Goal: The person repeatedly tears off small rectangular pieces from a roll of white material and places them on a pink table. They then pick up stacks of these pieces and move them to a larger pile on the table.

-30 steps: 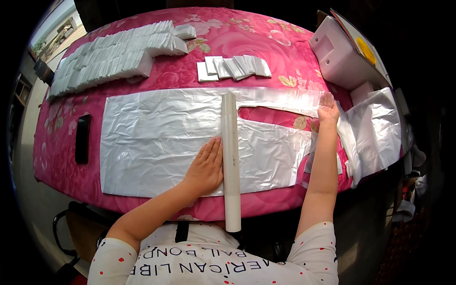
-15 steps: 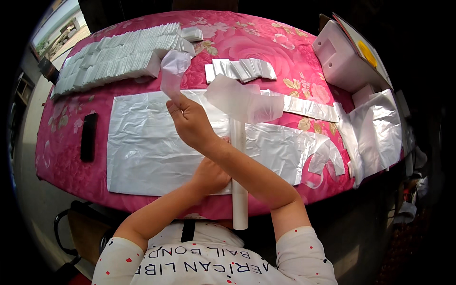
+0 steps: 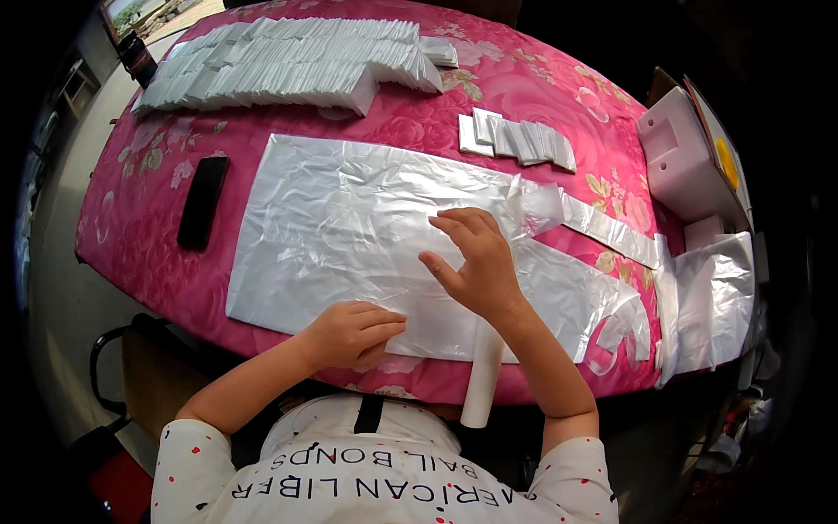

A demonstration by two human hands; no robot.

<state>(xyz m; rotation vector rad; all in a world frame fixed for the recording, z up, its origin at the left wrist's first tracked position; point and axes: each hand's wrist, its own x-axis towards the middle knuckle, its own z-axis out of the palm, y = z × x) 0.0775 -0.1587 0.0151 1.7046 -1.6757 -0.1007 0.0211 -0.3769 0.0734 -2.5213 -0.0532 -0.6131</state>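
Note:
Silvery-white plastic film [image 3: 297,253] lies in a wide flat layer before me, wrinkled and shiny. On its near edge rests my left hand [image 3: 356,334], fingers together and slightly bent, with nothing visible in it. My right hand [image 3: 476,262] is over the middle of the film, thumb and fingers apart, holding nothing. A white tube [image 3: 483,375] sticks out past the near table edge; its far part is hidden by my right hand and arm. Beyond that hand, a crumpled translucent piece of film [image 3: 539,210] sits at the sheet's far right.
Long rows of folded white packets [image 3: 288,65] fill the far left. A smaller row of packets [image 3: 524,142] lies right of them. A black phone-like slab [image 3: 202,203] is at left. A white foam box [image 3: 685,144] and more film [image 3: 711,297] stand right, on the pink floral tablecloth [image 3: 131,236].
My right hand has let go of a translucent strip and come back right from across my left arm. My left hand has left the tube's side. The whole view has shifted.

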